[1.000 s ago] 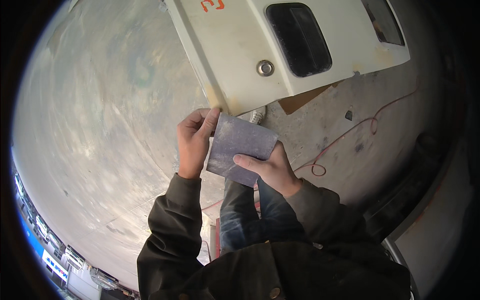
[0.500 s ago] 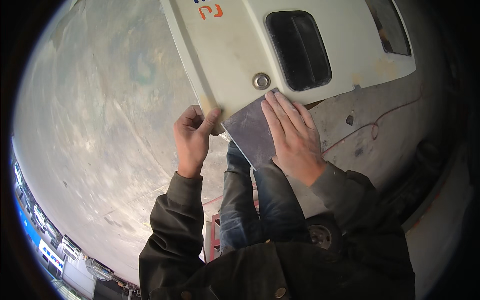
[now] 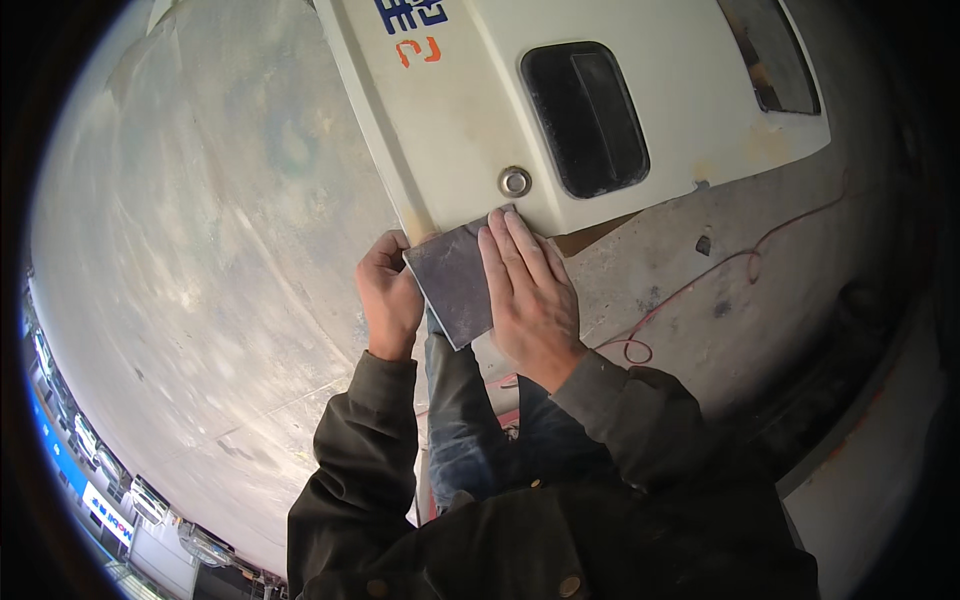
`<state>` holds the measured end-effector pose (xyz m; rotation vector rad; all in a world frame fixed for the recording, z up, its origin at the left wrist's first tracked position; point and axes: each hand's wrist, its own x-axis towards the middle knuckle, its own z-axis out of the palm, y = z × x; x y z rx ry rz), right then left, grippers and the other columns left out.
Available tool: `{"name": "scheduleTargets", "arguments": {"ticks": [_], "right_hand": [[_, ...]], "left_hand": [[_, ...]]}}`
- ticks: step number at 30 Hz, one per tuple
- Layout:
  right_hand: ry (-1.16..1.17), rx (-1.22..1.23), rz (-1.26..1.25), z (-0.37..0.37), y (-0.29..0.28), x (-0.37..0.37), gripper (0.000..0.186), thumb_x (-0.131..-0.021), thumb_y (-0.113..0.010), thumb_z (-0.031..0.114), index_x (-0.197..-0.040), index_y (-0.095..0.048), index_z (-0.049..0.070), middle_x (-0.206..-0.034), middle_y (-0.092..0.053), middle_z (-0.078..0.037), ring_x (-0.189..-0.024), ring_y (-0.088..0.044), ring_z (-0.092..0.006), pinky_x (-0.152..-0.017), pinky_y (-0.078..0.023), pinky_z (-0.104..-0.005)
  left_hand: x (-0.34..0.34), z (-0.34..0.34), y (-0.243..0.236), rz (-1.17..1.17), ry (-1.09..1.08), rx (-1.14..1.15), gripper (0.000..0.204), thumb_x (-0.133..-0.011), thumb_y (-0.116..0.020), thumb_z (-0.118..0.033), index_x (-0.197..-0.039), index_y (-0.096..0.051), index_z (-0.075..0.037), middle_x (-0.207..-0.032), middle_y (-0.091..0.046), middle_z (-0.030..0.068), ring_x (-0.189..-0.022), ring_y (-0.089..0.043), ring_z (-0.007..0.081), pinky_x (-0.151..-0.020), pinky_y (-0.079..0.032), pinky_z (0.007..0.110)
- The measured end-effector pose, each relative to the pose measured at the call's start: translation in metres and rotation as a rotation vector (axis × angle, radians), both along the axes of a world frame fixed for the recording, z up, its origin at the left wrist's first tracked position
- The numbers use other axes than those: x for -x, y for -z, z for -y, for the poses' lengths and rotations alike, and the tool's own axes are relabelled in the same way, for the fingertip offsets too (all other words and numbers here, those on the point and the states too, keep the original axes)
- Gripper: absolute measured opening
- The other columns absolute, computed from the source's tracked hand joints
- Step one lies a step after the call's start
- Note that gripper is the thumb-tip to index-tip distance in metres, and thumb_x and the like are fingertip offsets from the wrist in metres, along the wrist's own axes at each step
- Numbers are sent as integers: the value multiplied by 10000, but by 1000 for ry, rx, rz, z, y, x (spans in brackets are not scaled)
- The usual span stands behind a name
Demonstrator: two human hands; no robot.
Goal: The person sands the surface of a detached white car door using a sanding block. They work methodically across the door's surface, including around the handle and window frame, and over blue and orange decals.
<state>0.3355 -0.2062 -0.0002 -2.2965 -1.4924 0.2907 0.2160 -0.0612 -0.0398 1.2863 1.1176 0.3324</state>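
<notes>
Pale panel (image 3: 465, 120) fills the upper centre of the frame; its long left edge runs down to the lower corner near mid-frame, its lower edge climbs toward the upper right. Dark purple-grey sheet (image 3: 450, 275) lies over that corner at frame centre, its upper part against the panel, its lower point extending past the edge above the person's legs (image 3: 455, 420). Right hand (image 3: 535, 315) lies over the sheet's right side, fingers straight and held together, tips by its upper corner. Left hand (image 3: 390, 300) sits at the panel's left edge, fingers curled, partly covered by the sheet's left corner. Both thumbs are out of sight, so whether either hand is clamped on sheet or panel cannot be told. Room about the sheet: metal ring fitting (image 3: 515, 181) just above its upper corner; black rounded recess (image 3: 585, 120) farther up and right, with panel face between. Concrete floor (image 3: 220, 250) spans broadly left of the long edge. Right of the right hand, brown board (image 3: 595, 236) shows under the lower edge; red hose (image 3: 690, 290) loops on the floor beyond.
</notes>
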Motion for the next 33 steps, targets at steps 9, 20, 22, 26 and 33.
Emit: {"name": "scheduleTargets", "arguments": {"ticks": [9, 20, 22, 26, 33], "right_hand": [[214, 53, 102, -7, 0, 2, 502, -967, -565, 56, -1457, -581, -48, -1562, -569, -168, -1502, -483, -296, -1229, -371, -499], [146, 156, 81, 13, -14, -14, 964, -688, -876, 75, -1557, -466, 3, -1640, -474, -126, -1548, -390, -304, -1280, -174, -673], [159, 134, 116, 33, -3, -3, 824, -776, -795, 53, -1540, -491, -2, -1638, -474, -130, -1544, -382, -330, -1272, -158, -700], [168, 122, 101, 22, -12, -10, 704, -840, -690, 15, -1521, -512, -15, -1608, -515, -133, -1540, -390, -336, -1262, -153, -718], [330, 14, -231, 54, -32, 25, 673, -863, -711, 16, -1506, -520, -30, -1437, -638, -222, -1372, -579, -376, -1189, -388, -586]], "left_hand": [[-7, -16, -8, 83, 79, 174, 332, -1009, -776, -135, -763, -590, -14, -681, -683, 66, -583, -647, 112, -546, -506, 275], [-3, -20, -9, 71, 79, 156, 310, -995, -798, -147, -779, -636, 5, -685, -681, 61, -565, -635, 110, -533, -499, 266], [-4, -18, -15, 58, 64, 157, 322, -992, -803, -153, -768, -629, 0, -681, -674, 56, -563, -630, 108, -530, -497, 266], [0, -17, -12, 75, 83, 162, 342, -989, -807, -151, -746, -612, -10, -669, -658, 45, -559, -623, 105, -526, -497, 268], [5, -27, -8, 43, 136, 181, 297, -999, -793, -179, -793, -639, -31, -744, -674, 42, -616, -613, 98, -568, -542, 269]]}}
